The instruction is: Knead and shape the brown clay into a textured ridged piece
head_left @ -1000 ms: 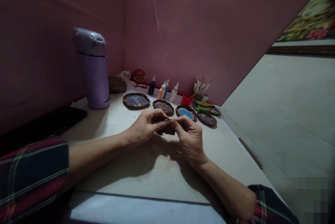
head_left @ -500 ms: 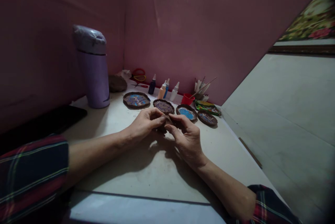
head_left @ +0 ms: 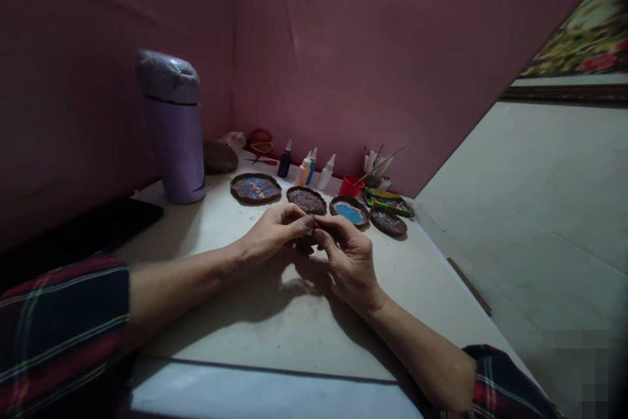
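Between both hands, above the white table, is a small dark brown clay piece, largely hidden by fingers. My left hand pinches it from the left, thumb on top. My right hand grips its right side between thumb and fingers. Just beyond the hands lie shallow brown clay dishes: a wide one with blue and purple streaks, a purple-toned one, one with a bright blue inside and a smaller dark one.
A purple tumbler stands at the left, with a brown clay lump behind it. Small paint bottles, red-handled scissors, a red cup and a green packet line the back. A black flat object lies left.
The fingers have shifted slightly on the clay piece; my left thumb has slid a little right, towards my right fingertips. Less of the clay shows between them.
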Motion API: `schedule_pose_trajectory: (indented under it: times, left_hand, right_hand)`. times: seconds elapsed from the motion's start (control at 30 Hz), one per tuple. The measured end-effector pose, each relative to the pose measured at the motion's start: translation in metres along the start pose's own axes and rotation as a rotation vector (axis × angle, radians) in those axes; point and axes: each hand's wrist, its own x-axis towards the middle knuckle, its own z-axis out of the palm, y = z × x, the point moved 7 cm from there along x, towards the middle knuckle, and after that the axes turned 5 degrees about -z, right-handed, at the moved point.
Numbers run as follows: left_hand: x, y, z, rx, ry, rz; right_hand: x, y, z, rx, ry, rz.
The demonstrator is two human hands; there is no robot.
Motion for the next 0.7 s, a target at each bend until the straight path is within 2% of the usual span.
schedule_pose_trajectory:
  times: [0.17, 0.47, 0.7]
  left_hand:
    - [0.0016, -0.0022, -0.0041, 0.095, 0.020, -0.005]
    - [0.0023, -0.0008, -0.0072, 0.023, 0.041, 0.027]
    - [0.0028, 0.0046, -0.0026, 0.029, 0.017, 0.051]
  right_hand:
    - [-0.0003, -0.0036, 0.0012, -0.021, -0.024, -0.061]
    - [0.0002, 0.0048, -0.0002, -0.129, -0.026, 0.051]
    - [-0.0005, -0.0014, 0.0001, -0.058, -0.032, 0.056]
